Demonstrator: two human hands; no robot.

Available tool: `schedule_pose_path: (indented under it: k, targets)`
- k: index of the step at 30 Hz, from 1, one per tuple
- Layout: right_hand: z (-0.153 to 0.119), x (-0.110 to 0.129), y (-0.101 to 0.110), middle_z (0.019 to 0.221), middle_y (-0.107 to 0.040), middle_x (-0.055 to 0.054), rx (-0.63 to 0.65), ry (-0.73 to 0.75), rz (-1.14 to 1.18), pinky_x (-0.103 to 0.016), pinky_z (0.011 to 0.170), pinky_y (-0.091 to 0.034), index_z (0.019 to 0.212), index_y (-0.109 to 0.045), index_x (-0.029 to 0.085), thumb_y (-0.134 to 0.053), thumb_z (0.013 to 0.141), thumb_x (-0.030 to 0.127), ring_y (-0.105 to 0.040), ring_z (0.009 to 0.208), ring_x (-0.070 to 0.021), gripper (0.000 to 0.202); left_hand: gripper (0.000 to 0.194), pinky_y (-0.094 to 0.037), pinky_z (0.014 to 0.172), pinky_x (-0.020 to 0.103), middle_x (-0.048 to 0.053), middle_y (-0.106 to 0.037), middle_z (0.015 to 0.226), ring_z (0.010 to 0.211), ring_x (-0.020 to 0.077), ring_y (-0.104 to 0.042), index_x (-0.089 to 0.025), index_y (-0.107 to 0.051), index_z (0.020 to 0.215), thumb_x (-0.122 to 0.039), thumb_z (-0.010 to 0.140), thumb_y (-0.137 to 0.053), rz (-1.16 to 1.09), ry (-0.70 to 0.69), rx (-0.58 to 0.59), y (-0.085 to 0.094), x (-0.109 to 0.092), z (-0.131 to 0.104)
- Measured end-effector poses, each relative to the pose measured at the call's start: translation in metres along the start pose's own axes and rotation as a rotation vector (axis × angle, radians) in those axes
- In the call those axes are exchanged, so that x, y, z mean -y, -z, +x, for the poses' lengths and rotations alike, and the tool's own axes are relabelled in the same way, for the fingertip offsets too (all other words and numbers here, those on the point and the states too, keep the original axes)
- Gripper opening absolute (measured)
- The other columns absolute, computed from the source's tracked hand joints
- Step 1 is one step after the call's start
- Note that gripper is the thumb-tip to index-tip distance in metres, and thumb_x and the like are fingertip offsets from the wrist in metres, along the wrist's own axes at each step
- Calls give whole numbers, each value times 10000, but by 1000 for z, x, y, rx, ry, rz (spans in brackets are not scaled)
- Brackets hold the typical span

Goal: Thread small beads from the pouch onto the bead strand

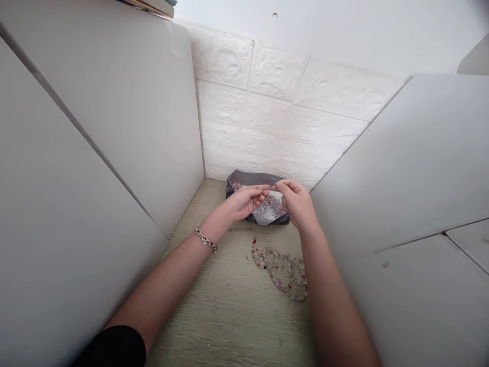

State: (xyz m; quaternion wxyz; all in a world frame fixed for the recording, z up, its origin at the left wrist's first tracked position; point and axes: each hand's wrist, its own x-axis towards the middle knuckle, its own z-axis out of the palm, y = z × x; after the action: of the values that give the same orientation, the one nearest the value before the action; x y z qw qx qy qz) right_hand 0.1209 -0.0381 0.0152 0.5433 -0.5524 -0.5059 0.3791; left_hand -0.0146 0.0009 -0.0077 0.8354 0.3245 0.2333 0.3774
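Observation:
My left hand (246,201) is over an opened pouch of beads (256,178), its fingers drawn together at the tips. What those fingertips hold, if anything, is too small to make out. Facing it, my right hand (298,203) pinches a thin needle-like wire (274,179) between thumb and forefinger. The two sets of fingertips nearly meet above the pouch. Small pink, red and clear beads (270,205) show inside, partly hidden by my hands. A long beaded strand (280,278) lies in loose loops beside my right forearm, one end running under my left wrist.
The pouch stands on a pale wood-grain surface (214,326), close to a white brick-pattern wall (244,112). Grey-white panels (153,102) rise on the left, and another panel (412,168) closes in on the right. A few tiny bits lie near the strand.

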Motion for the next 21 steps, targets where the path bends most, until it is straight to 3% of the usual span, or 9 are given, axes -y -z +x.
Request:
schedule_pose_path:
  k: [3,5,8,12,14,16,19,21]
  targets:
    - [-1,4,1,716,-588,18,-12,-13,167,-194,342,-187,716,-468,185,-524,670,390,-294,348,-22,217,138,-422,534,142,36,-612,707,550,32,-512,-84,-603,837,-47,767,-490,-11,-1,-18,-2,-1,-2]
    - [-2,8,3,702,-593,16,-3,16,245,-191,379,-275,716,-449,193,-527,669,383,-398,400,-46,211,110,-434,544,144,47,-630,734,566,36,-533,-82,-599,795,-66,776,-492,-6,0,-22,-4,-2,-3]
    - [-4,18,9,704,-602,0,5,108,306,-243,573,-429,723,-444,203,-518,678,359,-533,578,-97,178,115,-448,554,146,61,-648,768,601,47,-563,-78,-605,789,-95,788,-492,13,7,-3,-6,-3,-5]
    - [-11,36,17,910,-602,-16,-41,247,292,-293,721,-437,703,-427,208,-490,701,344,-565,755,-109,150,122,-455,544,133,65,-657,801,632,54,-586,-80,-610,772,-103,791,-491,18,20,-6,-6,-2,-6]
    - [-15,45,20,987,-579,-22,-90,291,208,-289,693,-439,717,-435,214,-460,726,373,-559,807,-116,161,114,-455,536,125,72,-658,816,656,60,-595,-84,-607,753,-116,787,-503,27,25,-5,-5,-1,-5]
    - [-19,53,23,966,-571,-28,-152,310,130,-256,585,-428,755,-465,226,-450,739,409,-549,736,-108,185,102,-457,529,123,79,-657,825,661,62,-595,-89,-603,744,-138,781,-522,34,30,4,-3,1,-4]
    - [-23,58,26,735,-547,5,-221,287,122,-205,391,-300,816,-521,232,-509,718,422,-427,473,-61,214,72,-453,512,118,58,-642,774,597,41,-565,-99,-599,751,-149,764,-549,8,27,49,1,1,-2]
    - [-23,56,27,584,-477,40,-210,264,95,-205,353,-235,851,-554,227,-524,720,423,-336,392,-52,238,51,-428,476,103,29,-612,708,537,19,-521,-103,-601,758,-138,750,-566,-27,17,79,2,0,-1]
